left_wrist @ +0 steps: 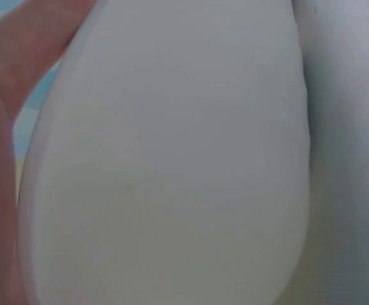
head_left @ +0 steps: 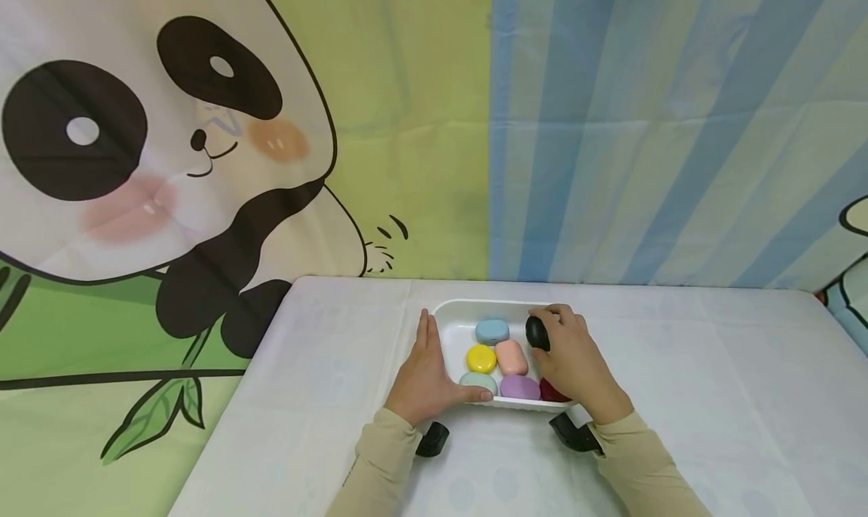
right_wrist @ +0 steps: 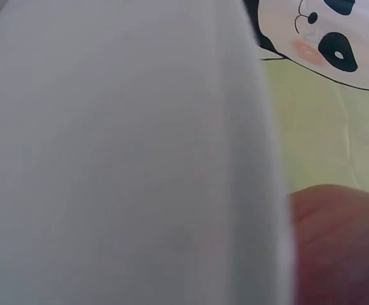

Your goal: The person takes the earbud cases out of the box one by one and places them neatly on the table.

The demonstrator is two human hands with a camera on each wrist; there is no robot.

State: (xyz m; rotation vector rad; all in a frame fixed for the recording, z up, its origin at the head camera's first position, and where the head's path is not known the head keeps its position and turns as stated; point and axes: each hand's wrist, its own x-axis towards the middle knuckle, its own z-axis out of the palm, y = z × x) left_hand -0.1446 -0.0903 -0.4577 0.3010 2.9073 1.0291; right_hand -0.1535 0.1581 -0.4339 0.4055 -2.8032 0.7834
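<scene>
Blk oval point(head_left: 538, 333) — in curled R fingers point(head_left: 564, 316)

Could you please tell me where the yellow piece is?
In the head view, the yellow piece lies in the white tray, just left of the pink piece, near the left hand.

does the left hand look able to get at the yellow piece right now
Probably yes: the left hand holds no piece and rests against the white tray, while the yellow piece lies inside close by, with nothing covering it.
</scene>
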